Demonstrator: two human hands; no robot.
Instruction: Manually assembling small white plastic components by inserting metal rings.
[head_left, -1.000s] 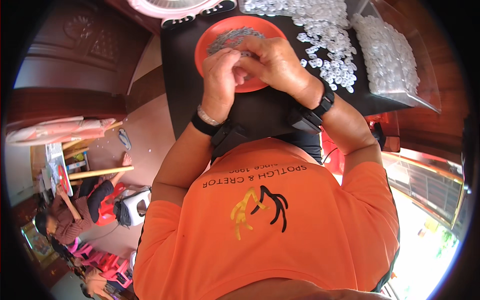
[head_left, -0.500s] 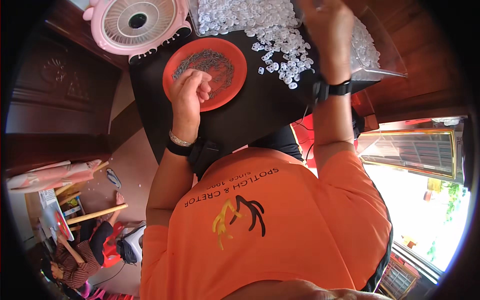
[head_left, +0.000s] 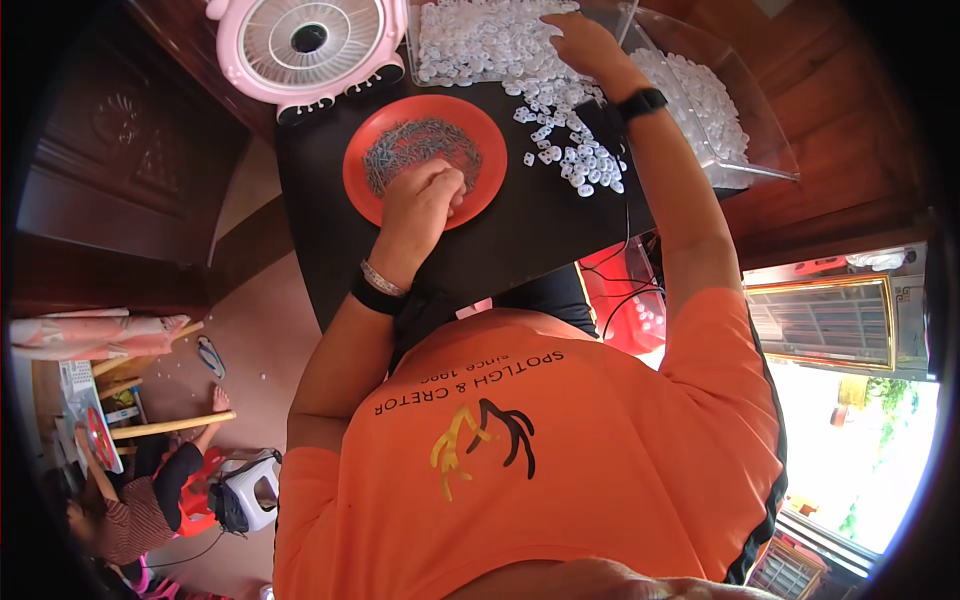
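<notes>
An orange-red plate on the black table holds a heap of thin grey nails. Above its near rim is my left hand, fingers curled together; whatever they may hold is hidden. My right hand reaches over the far clear bin, which is full of small white plastic pieces with holes. Its fingers are stretched out and apart at the edge of that heap. More of the white pieces lie loose on the table, right of the plate.
A pink fan stands beyond the plate at the left. Another clear bin of white pieces is at the right, by my right forearm. A dark cable hangs over the table edge. At far left a person sits low.
My right hand has moved left and away from the space between the bins to the far bin's heap. My left hand stays curled at the plate. The whole view has shifted slightly.
</notes>
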